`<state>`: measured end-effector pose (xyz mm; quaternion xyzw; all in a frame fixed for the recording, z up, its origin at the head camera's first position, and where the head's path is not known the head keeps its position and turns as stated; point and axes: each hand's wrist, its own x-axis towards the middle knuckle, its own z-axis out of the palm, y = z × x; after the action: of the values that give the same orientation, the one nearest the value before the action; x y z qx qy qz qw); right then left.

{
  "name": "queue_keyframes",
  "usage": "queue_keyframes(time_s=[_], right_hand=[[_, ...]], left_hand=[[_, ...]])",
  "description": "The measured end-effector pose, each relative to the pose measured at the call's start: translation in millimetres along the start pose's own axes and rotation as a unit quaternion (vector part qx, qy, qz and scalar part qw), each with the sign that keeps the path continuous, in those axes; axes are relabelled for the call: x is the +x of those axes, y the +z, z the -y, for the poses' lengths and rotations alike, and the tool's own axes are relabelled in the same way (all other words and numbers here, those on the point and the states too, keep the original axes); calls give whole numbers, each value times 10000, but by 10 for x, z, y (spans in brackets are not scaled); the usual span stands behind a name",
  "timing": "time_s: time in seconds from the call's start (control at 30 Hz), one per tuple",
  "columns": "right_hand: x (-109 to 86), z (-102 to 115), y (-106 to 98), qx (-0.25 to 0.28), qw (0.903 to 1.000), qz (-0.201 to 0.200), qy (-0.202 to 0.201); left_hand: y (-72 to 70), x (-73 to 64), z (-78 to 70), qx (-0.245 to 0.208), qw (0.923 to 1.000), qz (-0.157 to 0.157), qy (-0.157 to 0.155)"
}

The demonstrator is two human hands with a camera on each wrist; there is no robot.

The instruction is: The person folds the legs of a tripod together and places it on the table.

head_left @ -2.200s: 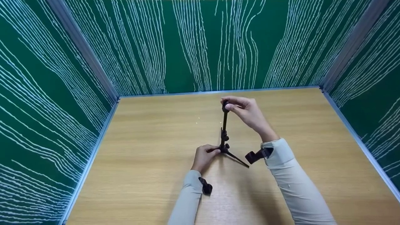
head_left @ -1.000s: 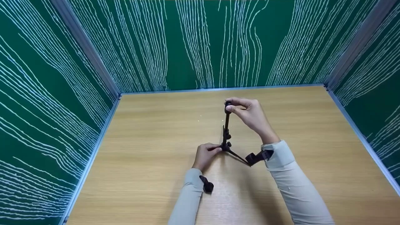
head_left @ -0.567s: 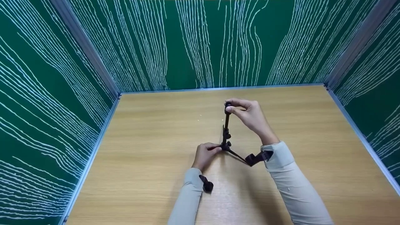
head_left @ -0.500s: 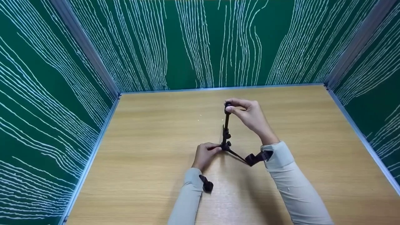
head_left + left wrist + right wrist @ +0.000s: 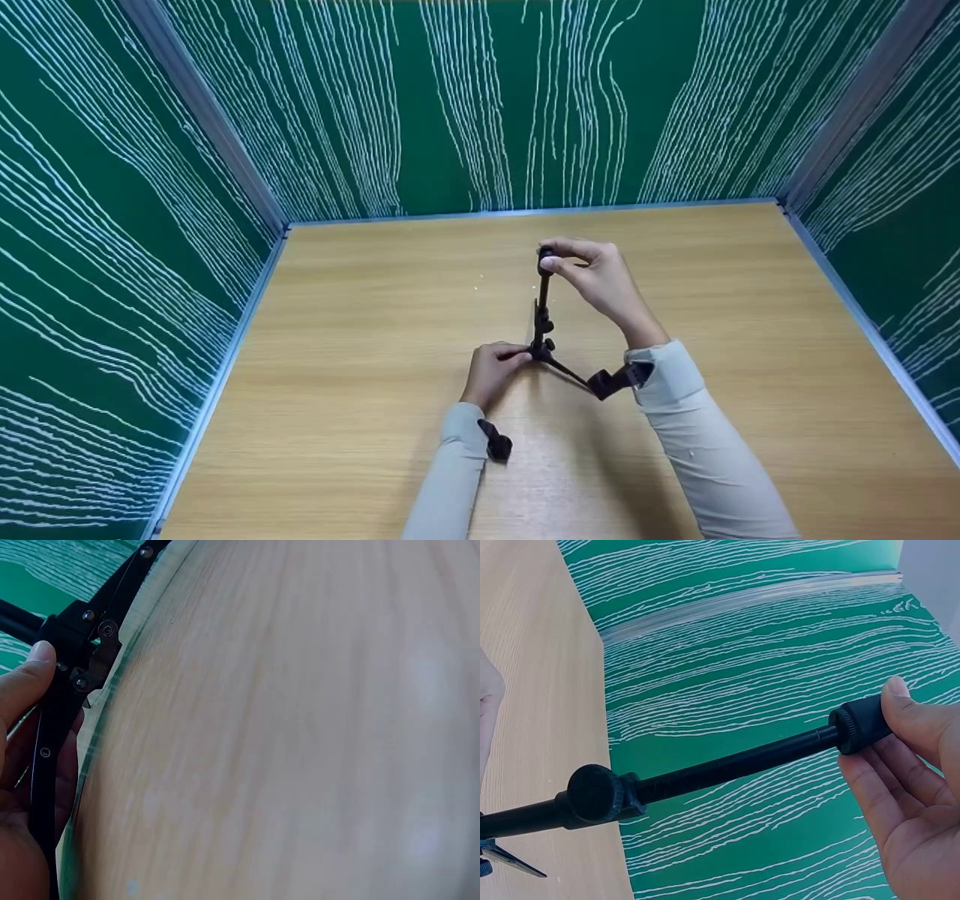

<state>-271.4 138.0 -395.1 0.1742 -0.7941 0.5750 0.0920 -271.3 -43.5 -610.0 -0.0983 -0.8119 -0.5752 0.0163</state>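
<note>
Head camera: looks forward and down from above, farthest back, over my left hand (image 5: 491,373), my right hand (image 5: 598,279), the wooden tabletop (image 5: 337,337) and the green walls (image 5: 435,180).
Left wrist camera (image 5: 499,448): close beside my left hand, angled mostly at the tabletop, the hub (image 5: 71,634) upper left.
Right wrist camera (image 5: 601,384): also close, facing across the pole (image 5: 735,766) toward the walls, turned sideways.
Head and right wrist share: both my hands, the left one cut off.
All three share: the tripod stand (image 5: 544,291).

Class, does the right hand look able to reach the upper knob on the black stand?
Probably yes: nothing shows between the right hand and the upper knob, though that hand must likely release the stand's top first.
</note>
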Motion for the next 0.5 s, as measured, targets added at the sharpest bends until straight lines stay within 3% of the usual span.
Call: queue_keyframes(time_s=[0.5], right_hand=[[-8, -4, 1, -25, 10000, 39, -85]], left_hand=[[4, -2, -22, 31, 10000, -43, -50]])
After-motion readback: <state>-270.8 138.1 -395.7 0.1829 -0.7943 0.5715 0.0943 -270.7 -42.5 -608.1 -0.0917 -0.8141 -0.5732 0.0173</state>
